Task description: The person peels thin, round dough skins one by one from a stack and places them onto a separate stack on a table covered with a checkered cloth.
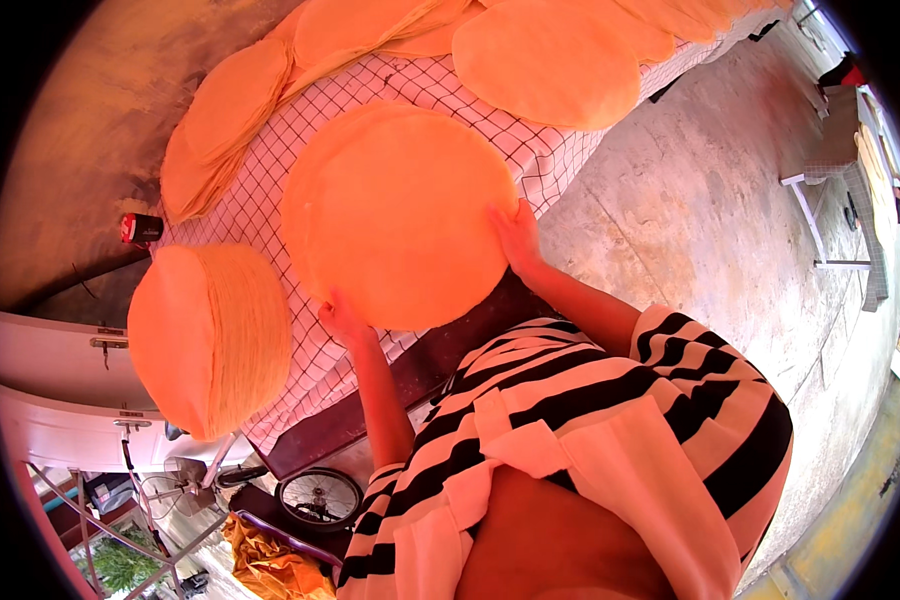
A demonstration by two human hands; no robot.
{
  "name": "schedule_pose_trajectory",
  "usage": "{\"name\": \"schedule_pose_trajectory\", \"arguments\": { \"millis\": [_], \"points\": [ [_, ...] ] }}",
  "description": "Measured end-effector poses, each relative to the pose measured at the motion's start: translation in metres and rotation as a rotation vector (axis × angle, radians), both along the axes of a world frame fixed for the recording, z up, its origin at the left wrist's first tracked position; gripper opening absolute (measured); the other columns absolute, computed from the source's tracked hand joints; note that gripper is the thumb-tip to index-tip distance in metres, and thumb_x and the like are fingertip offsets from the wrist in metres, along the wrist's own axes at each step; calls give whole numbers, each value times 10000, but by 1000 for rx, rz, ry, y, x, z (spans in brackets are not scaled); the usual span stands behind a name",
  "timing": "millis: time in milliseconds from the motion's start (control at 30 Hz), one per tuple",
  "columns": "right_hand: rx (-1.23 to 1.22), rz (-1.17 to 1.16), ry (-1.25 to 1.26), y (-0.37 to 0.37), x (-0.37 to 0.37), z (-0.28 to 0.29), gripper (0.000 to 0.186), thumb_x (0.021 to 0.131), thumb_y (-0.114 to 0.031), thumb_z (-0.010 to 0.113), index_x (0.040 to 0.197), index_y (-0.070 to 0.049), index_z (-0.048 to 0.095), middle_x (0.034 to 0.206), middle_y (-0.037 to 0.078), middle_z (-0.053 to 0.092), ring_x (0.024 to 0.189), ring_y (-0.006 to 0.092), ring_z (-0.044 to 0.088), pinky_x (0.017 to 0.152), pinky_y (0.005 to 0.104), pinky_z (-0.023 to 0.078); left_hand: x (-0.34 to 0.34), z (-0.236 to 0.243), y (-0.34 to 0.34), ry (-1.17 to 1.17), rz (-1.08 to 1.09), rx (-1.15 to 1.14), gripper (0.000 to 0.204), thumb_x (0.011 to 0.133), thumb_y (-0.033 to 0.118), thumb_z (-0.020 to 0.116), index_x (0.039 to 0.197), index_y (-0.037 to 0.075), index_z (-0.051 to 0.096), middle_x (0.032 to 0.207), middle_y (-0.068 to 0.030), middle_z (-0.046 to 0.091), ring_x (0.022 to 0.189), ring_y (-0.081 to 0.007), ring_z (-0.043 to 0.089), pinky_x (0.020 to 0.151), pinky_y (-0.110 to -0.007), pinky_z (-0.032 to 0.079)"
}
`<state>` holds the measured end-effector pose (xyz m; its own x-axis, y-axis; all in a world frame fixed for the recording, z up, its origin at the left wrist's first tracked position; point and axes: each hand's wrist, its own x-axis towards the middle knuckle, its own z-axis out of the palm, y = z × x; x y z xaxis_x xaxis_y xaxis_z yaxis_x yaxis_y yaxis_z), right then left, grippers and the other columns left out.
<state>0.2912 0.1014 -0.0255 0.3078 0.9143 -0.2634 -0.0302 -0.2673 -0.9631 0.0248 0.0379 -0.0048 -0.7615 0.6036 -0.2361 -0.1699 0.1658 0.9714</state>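
Observation:
A broad, thin round sheet [400, 210], orange in this light, lies level in front of me. Around its edge the rims of other sheets show, so it seems to be a small stack. My left hand [344, 318] grips its near-left rim, fingers closed. On the right rim my right hand [516, 238] is closed too, with the thumb side on top and some fingers hidden beneath. Left of my left hand stands a tall pile of similar round sheets [255, 335]. Farther off lies another round sheet [548, 62], at the far right of the checked cloth.
The table wears a white checked cloth [370, 85]. More piles of round sheets [232, 95] line its far side. A dark red can [141, 228] stands at the left edge. Below left are a bicycle wheel [319, 498] and a fan [178, 487]. Another table [850, 150] stands far right.

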Motion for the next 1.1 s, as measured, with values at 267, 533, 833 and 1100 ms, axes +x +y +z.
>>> {"name": "schedule_pose_trajectory", "arguments": {
  "millis": [267, 533, 833, 1100],
  "points": [
    [-49, 64, 117, 18, 8, 6, 317, 778, -221, 624, 939, 22, 499, 846, 102, 592, 731, 158, 578, 624, 299, 465, -8, -10, 4, -97, 28, 26, 300, 858, 213, 541, 940, -71, 493, 911, -135, 580, 775, -219, 599, 635, -305, 516],
    [232, 388, 398, 36, 35, 130, 362, 818, -100, 574, 1123, 44, 443, 1009, 123, 568, 860, 163, 584, 743, 267, 488, 10, 73, -11, -368, -183, 271, 266, 837, 86, 507, 1051, -71, 488, 923, -123, 600, 796, -197, 607, 664, -293, 504],
    [456, 867, 355, 60, -64, 321, 362, 821, -120, 569, 1116, 56, 457, 990, 125, 575, 834, 156, 593, 722, 257, 490, -49, 231, -23, -192, -424, 483, 219, 819, 95, 537, 988, -46, 533, 901, -93, 605, 753, -138, 594, 640, -250, 485],
    [769, 1188, 685, 96, -262, 374, 253, 799, -84, 567, 1022, 22, 512, 912, 90, 589, 801, 144, 582, 698, 266, 489, -192, 332, -115, 495, 77, 668, 192, 855, 125, 514, 951, -41, 498, 877, -154, 602, 716, -229, 628, 567, -310, 539]
  ]
}}
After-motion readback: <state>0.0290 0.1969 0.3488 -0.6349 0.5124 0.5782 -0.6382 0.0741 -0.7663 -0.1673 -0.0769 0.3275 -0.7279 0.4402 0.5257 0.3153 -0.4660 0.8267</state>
